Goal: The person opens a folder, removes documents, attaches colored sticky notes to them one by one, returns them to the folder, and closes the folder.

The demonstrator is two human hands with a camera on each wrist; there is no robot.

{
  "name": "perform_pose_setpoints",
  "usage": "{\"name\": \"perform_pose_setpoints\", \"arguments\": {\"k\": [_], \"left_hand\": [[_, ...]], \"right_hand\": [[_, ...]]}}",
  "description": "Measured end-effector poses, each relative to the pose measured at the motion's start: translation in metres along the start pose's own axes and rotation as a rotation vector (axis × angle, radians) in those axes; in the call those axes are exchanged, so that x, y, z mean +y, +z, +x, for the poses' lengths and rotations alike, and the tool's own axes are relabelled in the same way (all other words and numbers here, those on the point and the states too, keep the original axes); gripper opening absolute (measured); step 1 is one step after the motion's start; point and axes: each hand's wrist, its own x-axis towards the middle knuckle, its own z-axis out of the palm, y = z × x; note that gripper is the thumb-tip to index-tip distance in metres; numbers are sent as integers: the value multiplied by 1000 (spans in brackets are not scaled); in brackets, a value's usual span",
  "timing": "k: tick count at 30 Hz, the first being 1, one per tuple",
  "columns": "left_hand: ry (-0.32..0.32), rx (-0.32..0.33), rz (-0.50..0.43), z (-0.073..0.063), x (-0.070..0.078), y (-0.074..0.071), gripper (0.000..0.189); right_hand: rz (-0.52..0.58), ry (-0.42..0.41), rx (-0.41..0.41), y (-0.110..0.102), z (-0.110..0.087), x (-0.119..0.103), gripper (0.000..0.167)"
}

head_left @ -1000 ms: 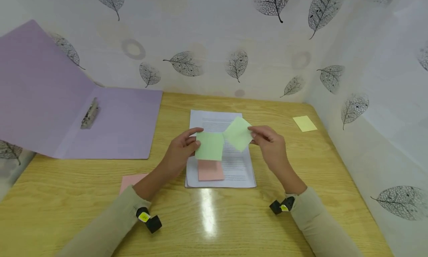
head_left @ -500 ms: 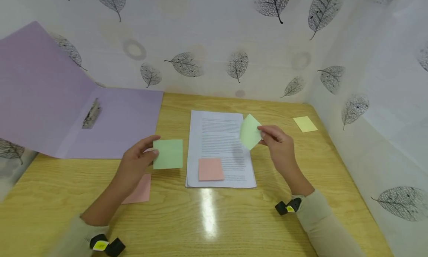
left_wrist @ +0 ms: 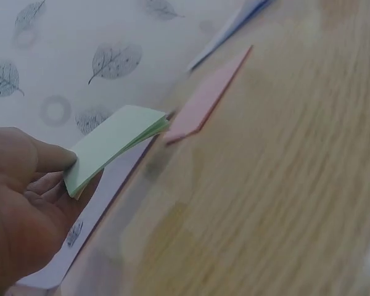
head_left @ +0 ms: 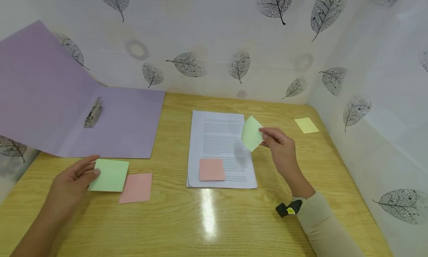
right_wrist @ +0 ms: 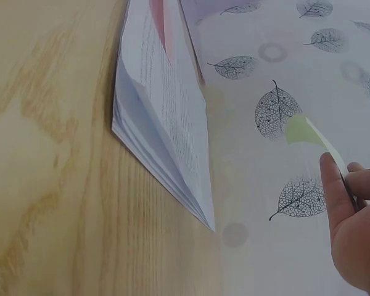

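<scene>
My left hand (head_left: 71, 181) pinches a pad of green sticky notes (head_left: 110, 175) by its left edge, at the table's left side. In the left wrist view the pad (left_wrist: 114, 139) shows several layers, slightly fanned at one end. Just right of it lies a pad of pink sticky notes (head_left: 137, 188). My right hand (head_left: 281, 147) pinches a single green sticky note (head_left: 251, 133) by its right corner, above the right edge of a stack of printed paper (head_left: 220, 138). In the right wrist view that note (right_wrist: 305, 131) curls. One pink sticky note (head_left: 212, 169) lies low on the stack.
An open purple folder (head_left: 133, 123) with a metal clip (head_left: 93, 113) lies at the back left, its cover raised. A yellow sticky pad (head_left: 306, 125) rests at the back right of the wooden table (head_left: 174, 220). Leaf-patterned sheeting (head_left: 200, 34) borders the table.
My left hand has carried the green pad from over the paper stack to the far left. My right hand has drawn slightly right with the single green note, apart from the pad.
</scene>
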Motion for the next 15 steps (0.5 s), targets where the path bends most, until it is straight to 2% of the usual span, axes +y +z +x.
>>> {"name": "perform_pose_setpoints", "arguments": {"k": [4,7,9,15], "left_hand": [[-66,54,77,-8,-25,-12,60],[-89,94,126,-11,-37,-17,60],[-88,103,150,-12,-41,-18,62],[-76,109,120,-12,-43,-17,67]], "right_hand": [[-4,7,-2,-1,0,2,26],[-9,14,-1,-1,0,3,26],[-7,21,0,-2,0,4,26],[-10,43,-6,-2,-1,6,26]]}}
